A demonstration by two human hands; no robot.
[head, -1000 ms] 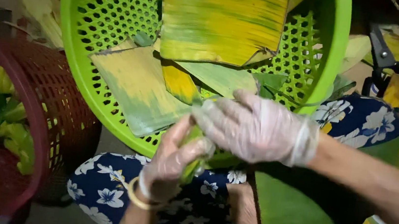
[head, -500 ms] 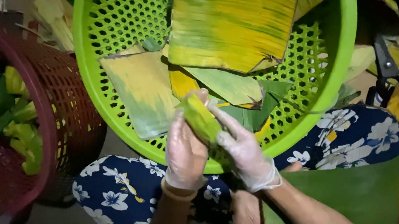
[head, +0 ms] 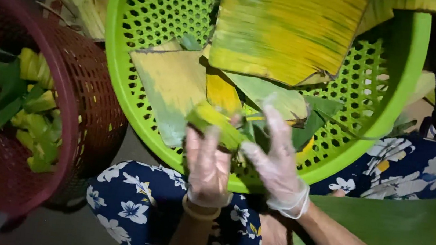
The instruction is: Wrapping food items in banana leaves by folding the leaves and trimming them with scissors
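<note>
Dim floor shows under a big green basket [head: 124,91] tipped toward the seated person, with yellow-green banana leaves [head: 287,32] lying inside it. Just in front of the basket's near rim, both gloved hands close on a small folded leaf parcel [head: 213,121]: the left hand [head: 208,164] grips it from below, and the right hand [head: 278,164] pinches it from the side with its fingers raised. Left of the green basket stands a red basket [head: 75,118] holding finished green parcels [head: 31,103].
</note>
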